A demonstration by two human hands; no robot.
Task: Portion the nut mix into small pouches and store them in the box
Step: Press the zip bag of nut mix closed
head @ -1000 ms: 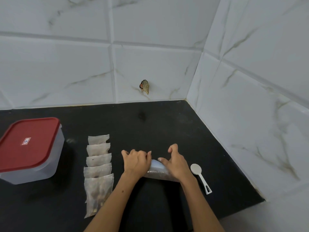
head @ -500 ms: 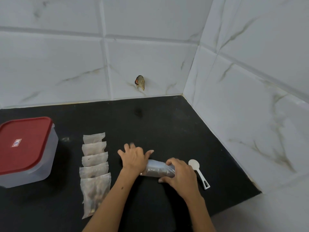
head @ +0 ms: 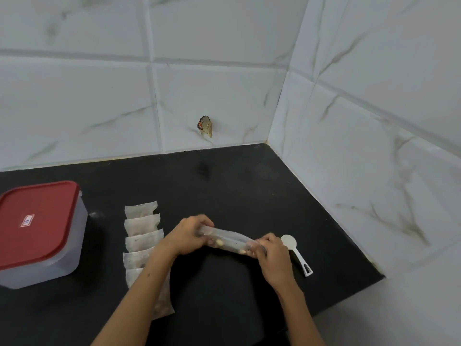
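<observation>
Holding a clear bag of nut mix (head: 228, 239) between them, two hands work over a black counter (head: 249, 191). The left hand (head: 187, 237) has its fingers curled round the left end of the bag. The right hand (head: 270, 249) pinches the right end with bent fingers. The bag is stretched out long and thin between the hands, and a few pale nuts show through the plastic. It seems to be lifted just off the counter, but that is hard to tell.

Just beside the right hand lies a small white scoop (head: 295, 253), flat on the counter, with its round bowl pointing away and its handle pointing back.

To the left of the left arm, a row of small pouches (head: 142, 228) lies flat, each one overlapping the next. The nearest pouch is partly hidden under the left arm.

Further left stands a see-through box (head: 74, 240) with a red lid (head: 37, 221) shut on top.

Behind it all, white marble tiles (head: 224, 91) make the corner walls. A little brown and orange scrap (head: 205, 126) sticks to the back wall.
</observation>
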